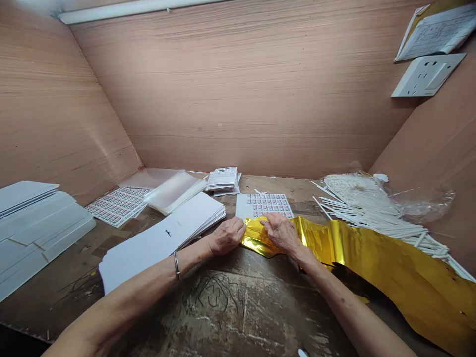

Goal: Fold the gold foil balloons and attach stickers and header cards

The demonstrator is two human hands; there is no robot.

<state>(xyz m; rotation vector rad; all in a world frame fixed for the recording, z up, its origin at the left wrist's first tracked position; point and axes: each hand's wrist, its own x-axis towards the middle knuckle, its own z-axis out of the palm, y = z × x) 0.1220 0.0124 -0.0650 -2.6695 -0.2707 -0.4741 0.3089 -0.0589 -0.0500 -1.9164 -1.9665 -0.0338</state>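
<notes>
A long sheet of shiny gold foil (383, 258) runs from the middle of the worktable off to the lower right. Its left end is pinched in my left hand (227, 235), whose fingers are closed at the corner. My right hand (281, 233) lies over the foil a little further right, with curled fingers gripping or pressing it; the fingertips are partly hidden. Just behind both hands is a sheet of printed labels (266, 204), its lower edge covered by the foil. Left of my left hand rests a stack of white cards (163, 238) with a small dark print.
White sticks (383, 218) lie heaped at the right beside a clear plastic bag (427, 203). At the left are folded white card pieces (33, 233), another label sheet (118, 204) and clear plastic sleeves (176, 191). Small printed packets (222, 179) stand at the back. Wooden panels (230, 94) enclose the worktable (219, 302).
</notes>
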